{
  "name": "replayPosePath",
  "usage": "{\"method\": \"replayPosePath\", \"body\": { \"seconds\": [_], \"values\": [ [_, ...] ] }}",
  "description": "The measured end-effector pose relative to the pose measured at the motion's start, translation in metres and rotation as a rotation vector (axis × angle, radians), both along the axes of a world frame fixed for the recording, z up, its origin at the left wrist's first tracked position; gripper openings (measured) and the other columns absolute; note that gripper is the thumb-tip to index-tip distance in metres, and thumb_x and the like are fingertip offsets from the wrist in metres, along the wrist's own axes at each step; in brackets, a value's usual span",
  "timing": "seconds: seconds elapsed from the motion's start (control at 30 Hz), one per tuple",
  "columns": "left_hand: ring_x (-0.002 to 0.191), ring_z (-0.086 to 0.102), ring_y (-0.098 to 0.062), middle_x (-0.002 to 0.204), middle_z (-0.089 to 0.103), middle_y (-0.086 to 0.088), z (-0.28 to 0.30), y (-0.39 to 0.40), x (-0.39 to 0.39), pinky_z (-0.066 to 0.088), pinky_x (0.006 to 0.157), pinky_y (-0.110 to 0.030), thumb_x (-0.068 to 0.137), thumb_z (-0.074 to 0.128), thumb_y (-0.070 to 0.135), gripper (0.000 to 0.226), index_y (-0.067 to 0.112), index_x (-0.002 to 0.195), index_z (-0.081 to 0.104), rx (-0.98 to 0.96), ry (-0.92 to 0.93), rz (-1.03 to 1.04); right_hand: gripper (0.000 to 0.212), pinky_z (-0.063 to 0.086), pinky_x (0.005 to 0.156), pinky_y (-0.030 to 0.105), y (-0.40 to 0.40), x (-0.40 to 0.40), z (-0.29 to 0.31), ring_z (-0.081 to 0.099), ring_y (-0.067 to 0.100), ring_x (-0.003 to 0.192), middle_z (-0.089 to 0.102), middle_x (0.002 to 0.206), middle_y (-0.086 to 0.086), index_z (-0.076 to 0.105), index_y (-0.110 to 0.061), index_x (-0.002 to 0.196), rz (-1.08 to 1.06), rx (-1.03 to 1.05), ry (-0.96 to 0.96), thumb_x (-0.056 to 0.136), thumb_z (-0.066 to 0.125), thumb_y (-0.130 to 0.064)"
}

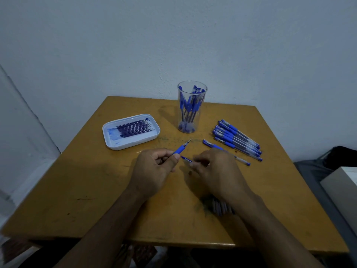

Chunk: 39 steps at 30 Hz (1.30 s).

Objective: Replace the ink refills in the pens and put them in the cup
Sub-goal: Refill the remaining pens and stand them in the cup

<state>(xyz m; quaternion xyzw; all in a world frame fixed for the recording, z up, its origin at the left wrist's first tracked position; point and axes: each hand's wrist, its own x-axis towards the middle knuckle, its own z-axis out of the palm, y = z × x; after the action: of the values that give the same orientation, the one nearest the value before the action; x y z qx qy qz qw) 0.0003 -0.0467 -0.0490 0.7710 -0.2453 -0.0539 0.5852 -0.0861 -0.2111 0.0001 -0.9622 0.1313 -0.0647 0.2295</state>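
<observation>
Left hand [154, 167] pinches the blue rubber-gripped, needle-tipped pen front [181, 150]; right hand [213, 169] grips the clear plastic barrel [186, 160].

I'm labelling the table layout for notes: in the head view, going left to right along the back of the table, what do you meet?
White tray of refills → clear cup of pens → row of loose pens.
</observation>
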Motion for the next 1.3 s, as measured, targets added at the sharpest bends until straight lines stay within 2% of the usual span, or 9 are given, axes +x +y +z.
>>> {"method": "replayPosePath", "body": {
  "seconds": [0.17, 0.3, 0.43, 0.57, 0.63, 0.73, 0.97, 1.1, 1.3],
  "values": [
    [0.057, 0.059, 0.000, 0.066, 0.069, 0.008, 0.000, -0.002, -0.006, 0.043, 0.056, -0.013, 0.097, 0.065, 0.018, 0.015, 0.015, 0.105, 0.077, -0.026, -0.029, -0.090, 0.017, 0.036, 0.044, 0.018, 0.006, -0.005, -0.001, 0.046, 0.003, 0.046, 0.072, 0.078, -0.005, 0.078, -0.026, 0.104, -0.092, 0.859, -0.287, 0.098, 0.064, -0.034],
    [0.056, 0.056, -0.003, 0.067, 0.068, 0.002, -0.002, -0.001, -0.007, 0.043, 0.055, -0.018, 0.098, 0.063, 0.020, 0.016, 0.016, 0.107, 0.076, -0.021, -0.031, -0.133, 0.016, 0.035, 0.038, 0.020, 0.011, -0.004, -0.003, 0.047, 0.009, 0.044, 0.068, 0.065, -0.007, 0.079, -0.017, 0.101, -0.120, 0.903, -0.359, 0.097, 0.066, -0.025],
    [0.060, 0.057, -0.009, 0.069, 0.069, -0.003, -0.003, 0.000, -0.004, 0.046, 0.057, -0.024, 0.098, 0.064, 0.020, 0.015, 0.018, 0.104, 0.078, 0.014, -0.025, -0.124, 0.020, 0.046, 0.038, 0.026, 0.007, -0.003, 0.002, 0.066, 0.022, 0.055, 0.078, 0.092, 0.006, 0.067, -0.009, 0.107, -0.184, 1.027, -0.517, 0.106, 0.051, -0.021],
    [0.063, 0.059, -0.022, 0.071, 0.069, -0.005, -0.003, 0.002, -0.001, 0.051, 0.060, -0.035, 0.096, 0.067, 0.017, 0.011, 0.017, 0.097, 0.078, 0.087, -0.100, -0.094, 0.020, 0.054, 0.045, 0.031, -0.012, 0.000, 0.008, 0.072, 0.028, 0.061, 0.076, 0.085, 0.015, 0.053, -0.009, 0.107, -0.375, 1.151, -0.710, 0.111, 0.039, -0.023],
    [0.068, 0.059, -0.027, 0.072, 0.068, -0.006, -0.004, 0.005, 0.002, 0.051, 0.062, -0.040, 0.097, 0.067, 0.018, 0.011, 0.018, 0.098, 0.078, 0.100, -0.114, -0.075, 0.015, 0.054, 0.047, 0.031, -0.025, 0.000, 0.006, 0.065, 0.019, 0.055, 0.073, 0.080, 0.014, 0.056, -0.012, 0.105, -0.472, 1.109, -0.726, 0.109, 0.045, -0.021],
    [0.069, 0.059, -0.026, 0.072, 0.068, -0.006, -0.005, 0.008, 0.007, 0.051, 0.063, -0.042, 0.097, 0.067, 0.021, 0.012, 0.020, 0.100, 0.078, 0.125, -0.128, -0.036, 0.014, 0.047, 0.048, 0.027, -0.043, -0.007, 0.000, 0.056, 0.015, 0.058, 0.068, 0.075, 0.009, 0.068, -0.011, 0.097, -0.474, 0.951, -0.470, 0.103, 0.058, -0.018],
    [0.065, 0.057, -0.021, 0.073, 0.067, -0.002, -0.010, 0.002, 0.005, 0.052, 0.062, -0.040, 0.096, 0.068, 0.019, 0.010, 0.021, 0.095, 0.078, 0.138, -0.143, -0.062, 0.025, 0.038, 0.049, 0.022, -0.047, -0.019, -0.008, 0.061, 0.010, 0.063, 0.069, 0.073, 0.000, 0.074, -0.019, 0.079, -0.366, 0.165, 0.056, 0.100, 0.061, -0.024],
    [0.070, 0.060, -0.024, 0.074, 0.067, 0.001, -0.012, 0.002, 0.007, 0.055, 0.066, -0.045, 0.095, 0.069, 0.024, 0.009, 0.024, 0.096, 0.078, 0.162, -0.143, -0.053, 0.022, 0.045, 0.052, 0.026, -0.047, -0.017, -0.018, 0.063, 0.014, 0.065, 0.069, 0.075, 0.002, 0.074, -0.016, 0.087, -0.422, 0.070, 0.174, 0.101, 0.060, -0.027],
    [0.070, 0.061, -0.023, 0.073, 0.068, 0.002, -0.012, 0.003, 0.005, 0.055, 0.065, -0.048, 0.095, 0.069, 0.026, 0.009, 0.025, 0.095, 0.078, 0.169, -0.154, -0.052, 0.027, 0.033, 0.046, 0.023, -0.041, -0.015, -0.019, 0.055, 0.011, 0.058, 0.064, 0.073, 0.002, 0.073, -0.013, 0.087, -0.412, -0.018, 0.254, 0.103, 0.058, -0.029]
  ]
}}
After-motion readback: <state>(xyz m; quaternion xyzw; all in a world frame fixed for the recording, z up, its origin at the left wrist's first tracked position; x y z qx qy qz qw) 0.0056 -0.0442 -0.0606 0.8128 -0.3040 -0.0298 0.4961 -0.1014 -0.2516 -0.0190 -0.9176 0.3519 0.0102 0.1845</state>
